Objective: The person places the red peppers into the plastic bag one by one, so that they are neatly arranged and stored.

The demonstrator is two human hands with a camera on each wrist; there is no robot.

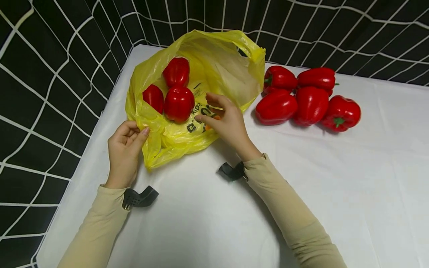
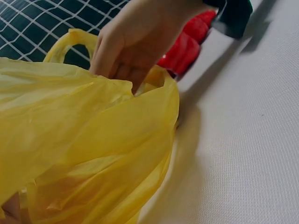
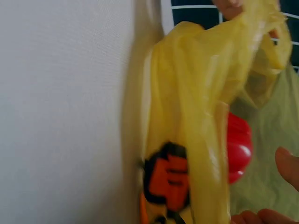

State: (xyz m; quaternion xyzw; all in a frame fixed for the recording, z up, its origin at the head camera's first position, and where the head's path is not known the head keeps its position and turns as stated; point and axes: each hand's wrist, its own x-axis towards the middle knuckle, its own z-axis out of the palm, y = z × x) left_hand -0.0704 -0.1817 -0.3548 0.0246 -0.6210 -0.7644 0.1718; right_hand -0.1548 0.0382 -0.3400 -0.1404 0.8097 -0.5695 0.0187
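A yellow plastic bag [image 1: 221, 63] lies with its mouth spread wide, and three red bell peppers [image 1: 179, 105] sit inside it. My left hand [image 1: 125, 149] pinches the bag's rim at the near left corner between thumb and fingers. Over the bag's mouth, my right hand [image 1: 226, 119] holds nothing, its fingers loosely bent and apart from the thumb, just right of the nearest pepper. The left wrist view shows the right hand [image 2: 135, 42] reaching past the bag's edge. In the right wrist view one red pepper [image 3: 239, 148] shows behind the yellow plastic [image 3: 205, 93].
Several more red bell peppers [image 1: 310, 106] are grouped on the white table [image 1: 335, 186], right of the bag. A white net [image 1: 161, 22] over black backing borders the table at the back and left. Each wrist carries a dark camera mount [image 1: 139, 197].
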